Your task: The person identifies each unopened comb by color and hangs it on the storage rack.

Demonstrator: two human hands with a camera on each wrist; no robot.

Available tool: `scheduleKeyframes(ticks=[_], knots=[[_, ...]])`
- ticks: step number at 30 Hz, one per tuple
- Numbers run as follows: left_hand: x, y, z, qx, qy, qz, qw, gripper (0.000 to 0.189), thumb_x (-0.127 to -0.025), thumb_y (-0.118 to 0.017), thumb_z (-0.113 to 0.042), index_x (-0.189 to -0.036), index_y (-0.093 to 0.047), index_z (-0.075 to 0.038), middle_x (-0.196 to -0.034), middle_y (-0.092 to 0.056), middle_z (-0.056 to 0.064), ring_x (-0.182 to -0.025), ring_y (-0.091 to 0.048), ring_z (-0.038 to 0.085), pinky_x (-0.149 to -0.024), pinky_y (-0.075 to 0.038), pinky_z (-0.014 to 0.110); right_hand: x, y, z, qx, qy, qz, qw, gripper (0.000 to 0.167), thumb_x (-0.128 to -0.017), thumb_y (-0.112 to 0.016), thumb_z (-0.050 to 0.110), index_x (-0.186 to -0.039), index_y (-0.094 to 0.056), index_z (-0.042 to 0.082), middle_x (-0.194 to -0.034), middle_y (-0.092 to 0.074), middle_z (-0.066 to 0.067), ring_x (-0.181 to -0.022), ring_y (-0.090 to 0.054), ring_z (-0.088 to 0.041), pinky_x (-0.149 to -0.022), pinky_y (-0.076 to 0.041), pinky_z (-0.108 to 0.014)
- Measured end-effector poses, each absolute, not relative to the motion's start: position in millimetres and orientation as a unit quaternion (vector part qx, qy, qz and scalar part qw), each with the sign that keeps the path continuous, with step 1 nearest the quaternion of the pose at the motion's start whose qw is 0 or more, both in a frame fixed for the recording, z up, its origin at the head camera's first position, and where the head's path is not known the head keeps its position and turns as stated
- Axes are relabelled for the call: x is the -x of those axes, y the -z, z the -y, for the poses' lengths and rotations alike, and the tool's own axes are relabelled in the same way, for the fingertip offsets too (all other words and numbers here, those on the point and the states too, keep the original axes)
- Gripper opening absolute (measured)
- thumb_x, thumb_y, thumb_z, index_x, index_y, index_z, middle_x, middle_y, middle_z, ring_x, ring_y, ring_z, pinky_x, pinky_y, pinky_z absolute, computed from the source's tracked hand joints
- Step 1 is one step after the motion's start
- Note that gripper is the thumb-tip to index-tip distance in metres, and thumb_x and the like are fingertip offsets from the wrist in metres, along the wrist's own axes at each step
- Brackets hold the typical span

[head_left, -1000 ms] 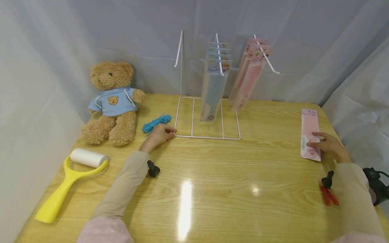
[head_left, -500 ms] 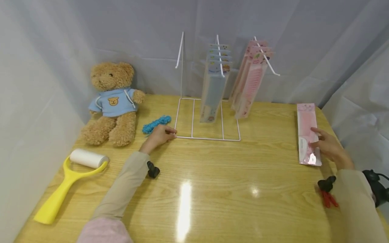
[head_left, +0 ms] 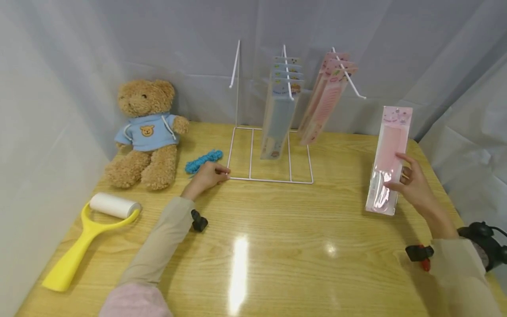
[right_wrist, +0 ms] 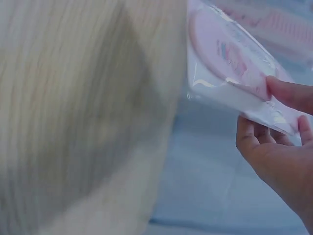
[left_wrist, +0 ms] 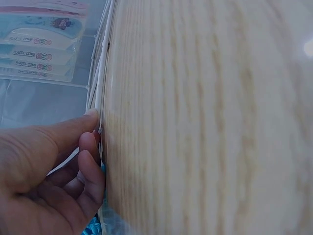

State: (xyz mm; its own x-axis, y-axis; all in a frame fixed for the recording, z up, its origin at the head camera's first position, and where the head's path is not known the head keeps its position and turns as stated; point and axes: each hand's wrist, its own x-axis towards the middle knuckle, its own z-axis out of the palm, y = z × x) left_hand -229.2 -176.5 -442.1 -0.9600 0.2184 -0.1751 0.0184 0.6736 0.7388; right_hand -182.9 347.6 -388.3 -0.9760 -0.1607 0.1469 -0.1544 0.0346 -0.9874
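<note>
My right hand (head_left: 413, 187) pinches a pink packaged comb (head_left: 392, 145) by its side, thumb on the front face. The pack is tilted up off the table at the right; the right wrist view shows the pink comb handle (right_wrist: 234, 58) through the clear sleeve. At the front left corner of the white wire display rack (head_left: 269, 180), my left hand (head_left: 208, 178) pinches the base wire between thumb and fingers. Blue packaged combs (head_left: 279, 119) hang on the rack's middle hook, and pink packaged combs (head_left: 322, 101) hang on its right hook. The left hook (head_left: 234, 66) carries nothing.
Behind my left hand lies a bundle of blue cord (head_left: 203, 161). A teddy bear (head_left: 146, 132) sits at the back left, with a yellow-handled lint roller (head_left: 91, 229) before it. A red clip (head_left: 425, 264) and black alarm clock (head_left: 485, 246) are near my right forearm.
The right hand has lifted the pink packaged comb off the table, tilted it upright and carried it left. The left hand stays at the rack corner.
</note>
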Motion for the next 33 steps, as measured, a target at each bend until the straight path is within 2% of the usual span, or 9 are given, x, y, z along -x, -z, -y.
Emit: scheduleKeyframes(ticks=[4,9,11,15,18,24,33], knots=[[229.0,441.6,176.0,-0.067,-0.395,-0.908,0.124,0.029,-0.093,-0.062,-0.013,-0.118,-0.066,0.001,-0.111,-0.066,0.018,-0.087,-0.064,0.023,-0.072,-0.051,0.031,172.4,377.9,-324.9,0.181,0.699,-0.690,-0.037,0.077,-0.077,-0.050,-0.032,-0.136,-0.037,0.014,-0.108,-0.063,0.003,-0.092,-0.062,-0.005,-0.072,-0.051,-0.015],[229.1,441.0,175.8,-0.067,-0.395,-0.907,0.126,0.029,-0.094,-0.062,-0.014,-0.119,-0.066,0.000,-0.112,-0.066,0.018,-0.089,-0.063,0.024,-0.073,-0.051,0.032,160.5,365.2,-302.2,0.257,0.710,-0.652,-0.063,0.074,-0.079,-0.059,-0.025,-0.140,-0.033,0.007,-0.117,-0.063,-0.003,-0.100,-0.063,-0.011,-0.079,-0.052,-0.019],[229.1,441.1,175.9,-0.066,-0.396,-0.907,0.127,0.029,-0.094,-0.062,-0.014,-0.119,-0.065,0.000,-0.113,-0.066,0.018,-0.090,-0.063,0.025,-0.074,-0.051,0.033,156.4,360.0,-293.7,0.279,0.709,-0.644,-0.063,0.074,-0.080,-0.065,-0.016,-0.141,-0.030,0.007,-0.119,-0.061,-0.004,-0.102,-0.063,-0.012,-0.080,-0.053,-0.021],[229.0,441.1,175.9,-0.065,-0.396,-0.907,0.127,0.029,-0.094,-0.061,-0.014,-0.119,-0.065,0.000,-0.114,-0.065,0.019,-0.092,-0.063,0.026,-0.076,-0.051,0.034,151.7,353.8,-277.3,0.329,0.714,-0.616,-0.048,0.075,-0.080,-0.069,-0.008,-0.141,-0.027,0.006,-0.121,-0.059,-0.008,-0.105,-0.062,-0.016,-0.080,-0.053,-0.023],[228.8,440.5,175.5,-0.065,-0.395,-0.908,0.128,0.029,-0.094,-0.061,-0.013,-0.119,-0.065,0.001,-0.115,-0.065,0.019,-0.093,-0.063,0.026,-0.076,-0.051,0.034,150.2,353.4,-267.2,0.359,0.715,-0.599,-0.029,0.074,-0.081,-0.066,-0.011,-0.141,-0.026,0.004,-0.121,-0.059,-0.011,-0.105,-0.062,-0.018,-0.080,-0.053,-0.024],[227.5,439.0,175.4,-0.063,-0.395,-0.907,0.130,0.029,-0.094,-0.061,-0.014,-0.120,-0.065,0.000,-0.115,-0.065,0.019,-0.091,-0.063,0.025,-0.075,-0.051,0.034,150.9,357.5,-254.8,0.351,0.690,-0.633,-0.024,0.073,-0.082,-0.065,-0.013,-0.142,-0.027,0.005,-0.121,-0.060,-0.006,-0.104,-0.063,-0.015,-0.079,-0.053,-0.023],[227.7,439.4,175.1,-0.063,-0.394,-0.907,0.132,0.029,-0.094,-0.060,-0.014,-0.120,-0.065,0.000,-0.118,-0.064,0.018,-0.099,-0.062,0.028,-0.082,-0.051,0.038,158.0,362.9,-246.1,0.298,0.679,-0.671,-0.026,0.079,-0.076,-0.058,-0.028,-0.141,-0.029,0.006,-0.118,-0.062,-0.001,-0.102,-0.063,-0.011,-0.078,-0.053,-0.022]])
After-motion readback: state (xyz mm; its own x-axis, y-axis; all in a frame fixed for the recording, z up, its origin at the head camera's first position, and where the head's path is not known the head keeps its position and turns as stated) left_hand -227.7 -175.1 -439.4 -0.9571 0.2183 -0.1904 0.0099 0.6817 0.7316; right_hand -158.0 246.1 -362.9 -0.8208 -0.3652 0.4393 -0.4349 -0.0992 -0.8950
